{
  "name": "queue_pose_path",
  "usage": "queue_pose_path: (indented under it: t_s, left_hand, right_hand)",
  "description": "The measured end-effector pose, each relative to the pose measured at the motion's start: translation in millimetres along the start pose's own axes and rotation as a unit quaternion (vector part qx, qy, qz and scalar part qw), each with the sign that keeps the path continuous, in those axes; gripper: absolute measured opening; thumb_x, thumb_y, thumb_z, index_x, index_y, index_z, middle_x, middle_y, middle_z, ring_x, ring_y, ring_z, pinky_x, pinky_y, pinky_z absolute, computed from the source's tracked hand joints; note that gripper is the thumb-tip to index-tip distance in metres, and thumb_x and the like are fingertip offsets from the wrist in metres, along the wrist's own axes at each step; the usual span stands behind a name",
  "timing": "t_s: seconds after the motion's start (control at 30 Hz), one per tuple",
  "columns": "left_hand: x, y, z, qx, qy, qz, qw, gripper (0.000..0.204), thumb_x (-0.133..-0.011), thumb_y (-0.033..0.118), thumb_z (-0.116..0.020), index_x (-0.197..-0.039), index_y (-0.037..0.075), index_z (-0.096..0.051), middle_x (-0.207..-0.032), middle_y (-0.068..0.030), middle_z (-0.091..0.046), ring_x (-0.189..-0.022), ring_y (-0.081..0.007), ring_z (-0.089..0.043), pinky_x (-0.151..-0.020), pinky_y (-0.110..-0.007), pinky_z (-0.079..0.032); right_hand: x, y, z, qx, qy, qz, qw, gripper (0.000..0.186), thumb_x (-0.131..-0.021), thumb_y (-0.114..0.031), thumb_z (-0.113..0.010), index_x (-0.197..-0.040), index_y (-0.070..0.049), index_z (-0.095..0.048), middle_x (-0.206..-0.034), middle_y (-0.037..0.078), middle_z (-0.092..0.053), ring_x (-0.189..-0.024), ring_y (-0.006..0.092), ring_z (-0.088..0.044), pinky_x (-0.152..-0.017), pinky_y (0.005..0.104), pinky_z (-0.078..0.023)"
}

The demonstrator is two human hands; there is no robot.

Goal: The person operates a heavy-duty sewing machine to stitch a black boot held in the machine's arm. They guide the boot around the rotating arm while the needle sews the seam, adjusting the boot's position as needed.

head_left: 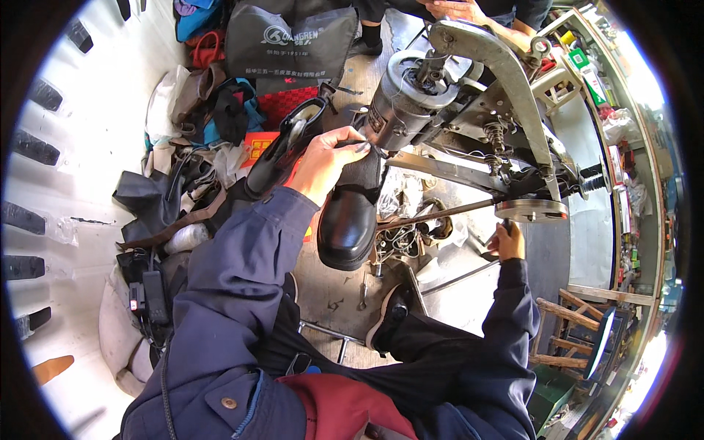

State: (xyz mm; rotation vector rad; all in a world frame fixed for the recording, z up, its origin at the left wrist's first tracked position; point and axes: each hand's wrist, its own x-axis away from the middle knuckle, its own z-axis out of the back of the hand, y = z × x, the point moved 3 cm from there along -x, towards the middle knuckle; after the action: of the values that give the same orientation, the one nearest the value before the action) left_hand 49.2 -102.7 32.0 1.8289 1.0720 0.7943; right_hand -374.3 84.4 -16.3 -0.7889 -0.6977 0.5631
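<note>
A black leather boot (350, 220) hangs toe-down on the arm of a grey shoe-stitching machine (469, 88). My left hand (328, 158) grips the boot's upper right by the machine's needle head (381, 121). My right hand (508, 242) is closed around the handle under the round hand wheel (531, 210) at the machine's right end. A second black boot (284, 147) lies just left of my left hand.
Bags, straps and shoes are heaped at the left by a white wall. Another person's hands (456, 9) rest at the top edge behind the machine. Small tools and metal bits lie under the machine. A wooden stool (568, 330) stands at the lower right.
</note>
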Motion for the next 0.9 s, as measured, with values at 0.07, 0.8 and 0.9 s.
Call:
queue_pose_path:
  t_s: [0.07, 0.8, 0.9]
  left_hand:
    - [-2, -1, 2, 0.002, -0.008, 0.012, 1.000, 0.002, -0.088, 0.005, -0.064, -0.087, 0.005, -0.066, -0.088, 0.0025, -0.064, -0.085, -0.0045, -0.057, -0.080, -0.019, -0.042]
    - [-7, 5, 3, -0.070, -0.014, -0.006, 0.997, 0.006, -0.085, 0.004, -0.069, -0.091, 0.000, -0.068, -0.087, -0.0004, -0.067, -0.079, -0.0072, -0.060, -0.075, -0.021, -0.045]
    - [-4, 5, 5, -0.088, -0.021, 0.021, 0.996, 0.009, -0.087, 0.009, -0.069, -0.092, 0.001, -0.068, -0.088, 0.0021, -0.065, -0.085, -0.0057, -0.055, -0.081, -0.021, -0.041]
  right_hand:
    - [23, -26, -22, 0.026, -0.053, 0.074, 0.996, 0.017, -0.093, -0.018, -0.062, -0.093, -0.002, -0.055, -0.061, 0.006, -0.057, -0.047, 0.0146, -0.057, -0.043, 0.0268, -0.045]
    - [-1, 22, -17, -0.016, 0.053, -0.011, 0.998, 0.044, -0.093, -0.041, -0.062, -0.117, -0.005, -0.052, -0.068, 0.007, -0.060, -0.048, 0.0162, -0.059, -0.039, 0.0278, -0.043]
    - [34, 12, -51, -0.171, -0.019, -0.197, 0.965, 0.056, -0.089, -0.052, -0.063, -0.117, -0.004, -0.059, -0.070, 0.006, -0.063, -0.054, 0.0164, -0.063, -0.046, 0.0286, -0.050]
